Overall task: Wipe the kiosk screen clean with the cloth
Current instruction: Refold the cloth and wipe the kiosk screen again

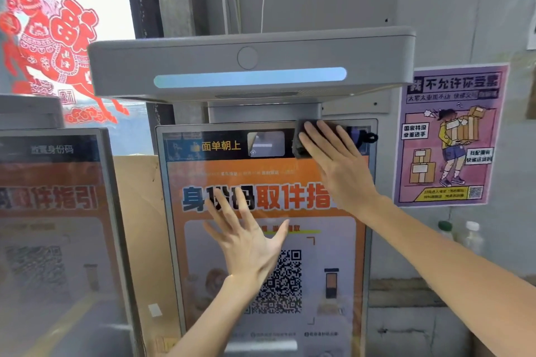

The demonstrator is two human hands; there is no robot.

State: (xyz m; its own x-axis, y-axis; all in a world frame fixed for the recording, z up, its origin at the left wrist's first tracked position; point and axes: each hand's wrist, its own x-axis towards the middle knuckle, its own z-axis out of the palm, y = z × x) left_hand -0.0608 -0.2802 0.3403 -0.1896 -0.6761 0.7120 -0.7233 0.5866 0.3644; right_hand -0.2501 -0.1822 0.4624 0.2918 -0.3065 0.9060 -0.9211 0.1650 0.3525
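We face the kiosk screen [220, 240], tall axis vertical. Our right hand [333, 159] lies flat, fingers spread, pressing the dark cloth [301, 142] at the top-right corner; unwiped glass runs left & down. Left hand [246, 243] open, empty, mid-screen.

- Two kiosk screens are standing side by side: the kiosk screen [261, 240], and a second kiosk screen [55, 226] left of it.
- One dark cloth [301, 139] is lying at its top edge.
- Two hands are showing: left hand [246, 243], right hand [339, 165].
- One purple poster [449, 136] is hanging right of it.
- Two plastic bottles [471, 236] are standing lower right of it.
- One red paper-cut [49, 46] is showing upper left.
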